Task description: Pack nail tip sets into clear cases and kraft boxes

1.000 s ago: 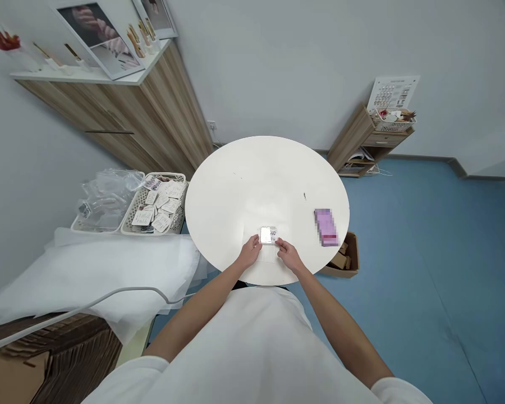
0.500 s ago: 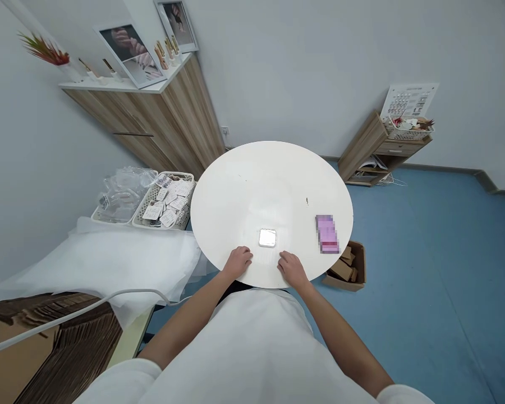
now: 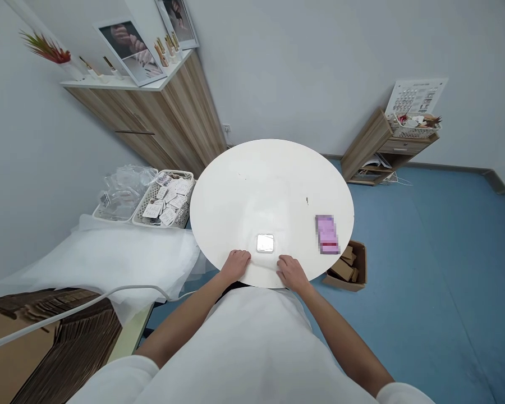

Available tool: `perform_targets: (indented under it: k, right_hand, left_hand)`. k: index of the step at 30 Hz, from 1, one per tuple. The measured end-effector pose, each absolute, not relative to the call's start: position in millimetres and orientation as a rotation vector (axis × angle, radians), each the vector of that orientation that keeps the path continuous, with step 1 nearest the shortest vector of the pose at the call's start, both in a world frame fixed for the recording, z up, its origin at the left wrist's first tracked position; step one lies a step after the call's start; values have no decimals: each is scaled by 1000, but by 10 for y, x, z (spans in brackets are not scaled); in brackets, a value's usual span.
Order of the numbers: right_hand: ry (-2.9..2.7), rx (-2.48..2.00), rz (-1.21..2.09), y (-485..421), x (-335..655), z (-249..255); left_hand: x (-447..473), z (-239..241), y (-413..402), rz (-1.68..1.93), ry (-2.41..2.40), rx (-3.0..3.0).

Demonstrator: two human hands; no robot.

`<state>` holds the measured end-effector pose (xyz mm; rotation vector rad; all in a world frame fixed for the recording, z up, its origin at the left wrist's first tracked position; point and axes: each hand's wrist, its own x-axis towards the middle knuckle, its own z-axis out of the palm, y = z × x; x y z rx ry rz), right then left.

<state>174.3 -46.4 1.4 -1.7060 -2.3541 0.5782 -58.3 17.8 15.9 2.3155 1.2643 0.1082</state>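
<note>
A thin white sheet (image 3: 264,260), barely distinct from the round white table (image 3: 219,202), lies near the table's front edge. On it rests a small square item (image 3: 265,243) with rounded corners and a shiny, pale top; I cannot tell its kind. My left hand (image 3: 236,265) has its fingers closed on the left of the sheet's near edge. At the right of that edge, my right hand (image 3: 292,271) closes its fingers on the sheet too. The near edge looks slightly raised between them, and the square item sits just beyond both hands, touched by neither.
A purple, pixelated packet (image 3: 327,234) lies at the table's right. Beneath is a cardboard box (image 3: 357,266). Baskets of cards (image 3: 168,202) and clear plastic bags (image 3: 128,188) stand left, behind white sheets (image 3: 138,252). A white cable (image 3: 138,288) crosses there.
Both hands have drawn slightly toward my body with the sheet's near edge. The square item has shifted a little nearer and to the left.
</note>
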Motion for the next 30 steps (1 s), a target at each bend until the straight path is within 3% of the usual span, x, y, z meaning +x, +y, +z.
perform_targets:
  k: [14,19,26,30]
  right_hand:
    - [-1766,-2143,1019,140,1774,74]
    - [-1753,-2246,963,165,1705,46]
    - [-1807,-2270,897,144,1675,9]
    - [-1909,-2165,584,108,1641,61]
  left_hand:
    - [-479,144,652,230,1597,1891]
    - [-415,154,575,331,1648,2288]
    - [-305,134,316,311,1136,2713]
    - [-303,45,329,245,1197,2655]
